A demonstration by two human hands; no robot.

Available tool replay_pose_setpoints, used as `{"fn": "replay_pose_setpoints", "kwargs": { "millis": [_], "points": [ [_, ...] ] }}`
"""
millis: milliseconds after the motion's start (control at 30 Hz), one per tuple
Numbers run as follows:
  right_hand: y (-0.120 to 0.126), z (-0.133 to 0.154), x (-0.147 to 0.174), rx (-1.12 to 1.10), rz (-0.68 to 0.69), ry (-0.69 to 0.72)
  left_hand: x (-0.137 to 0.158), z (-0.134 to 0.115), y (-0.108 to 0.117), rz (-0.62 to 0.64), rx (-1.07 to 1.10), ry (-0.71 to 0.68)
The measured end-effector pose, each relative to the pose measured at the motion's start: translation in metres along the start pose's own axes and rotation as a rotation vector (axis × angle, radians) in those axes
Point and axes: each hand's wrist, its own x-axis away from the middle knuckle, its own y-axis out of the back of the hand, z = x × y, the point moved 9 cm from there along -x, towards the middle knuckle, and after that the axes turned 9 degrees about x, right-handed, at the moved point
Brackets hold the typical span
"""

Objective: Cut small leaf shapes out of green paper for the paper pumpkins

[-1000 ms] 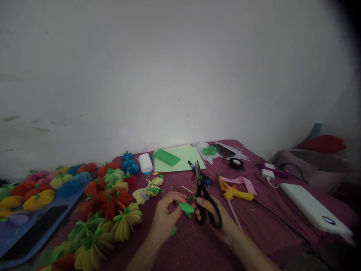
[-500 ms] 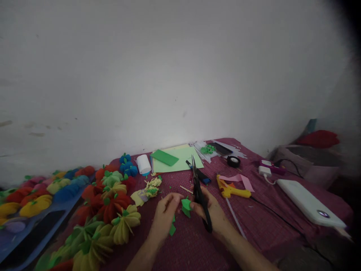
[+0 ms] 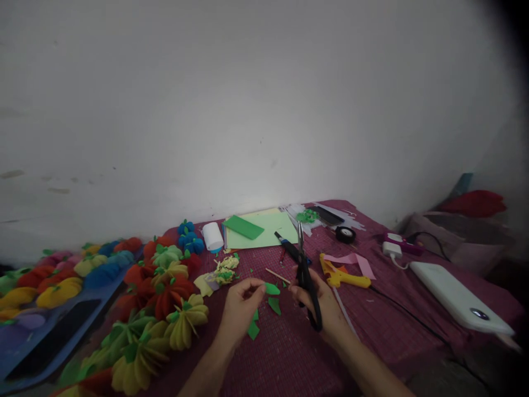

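Note:
Between the thumb and fingertips of my left hand point(image 3: 243, 303) is a small green foam piece point(image 3: 271, 288), its free end pointing right. My right hand point(image 3: 320, 300) is closed round a pair of black-handled scissors point(image 3: 306, 275), whose blades point away toward the back of the table and look closed. A loose green scrap point(image 3: 274, 305) lies on the cloth between my hands, and another green scrap point(image 3: 253, 331) lies beside my left wrist. A thin wooden stick point(image 3: 278, 275) rests just beyond the gap between the hands.
Many colourful pumpkin-like crafts point(image 3: 173, 292) crowd the left side. Yellow scraps point(image 3: 225, 270), a white roll point(image 3: 212, 236) and a green sheet point(image 3: 243, 226) lie behind. To the right are a yellow glue gun point(image 3: 349, 279), black tape point(image 3: 345, 234) and a white power bank point(image 3: 458, 295).
My right hand and the scissors have moved right, away from the left hand. The left hand now holds up a green piece, and a cut scrap lies on the cloth below it.

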Motion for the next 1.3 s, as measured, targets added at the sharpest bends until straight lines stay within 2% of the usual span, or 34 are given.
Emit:
{"fn": "replay_pose_setpoints", "kwargs": {
  "millis": [133, 300, 467, 600, 700, 900, 1000, 1200, 1300],
  "points": [
    [0.009, 0.004, 0.002, 0.068, -0.042, 0.032, -0.002, -0.013, 0.005, 0.006, -0.316, -0.216],
    [0.015, 0.003, 0.006, 0.087, -0.037, 0.046, -0.002, -0.009, -0.014, 0.233, -0.578, -0.331],
    [0.018, 0.005, 0.011, 0.082, -0.013, 0.028, 0.000, 0.005, -0.034, 0.440, -0.652, -0.363],
    [0.018, 0.011, 0.014, 0.092, 0.007, 0.026, -0.003, 0.016, -0.040, 0.500, -0.656, -0.369],
    [0.017, 0.010, 0.013, 0.075, 0.031, 0.022, -0.010, 0.022, -0.037, 0.483, -0.724, -0.368],
    [0.019, 0.001, 0.011, 0.060, 0.030, 0.005, -0.027, 0.019, 0.000, 0.159, -0.970, -0.275],
    [0.019, -0.002, 0.011, 0.065, 0.043, 0.002, -0.025, 0.013, 0.009, 0.079, -0.994, -0.231],
    [0.019, -0.001, 0.011, 0.114, 0.041, 0.003, -0.016, 0.017, -0.001, 0.187, -1.016, -0.154],
    [0.019, -0.003, 0.013, 0.124, 0.027, 0.019, -0.017, 0.022, 0.004, 0.199, -1.087, -0.079]
  ]
}}
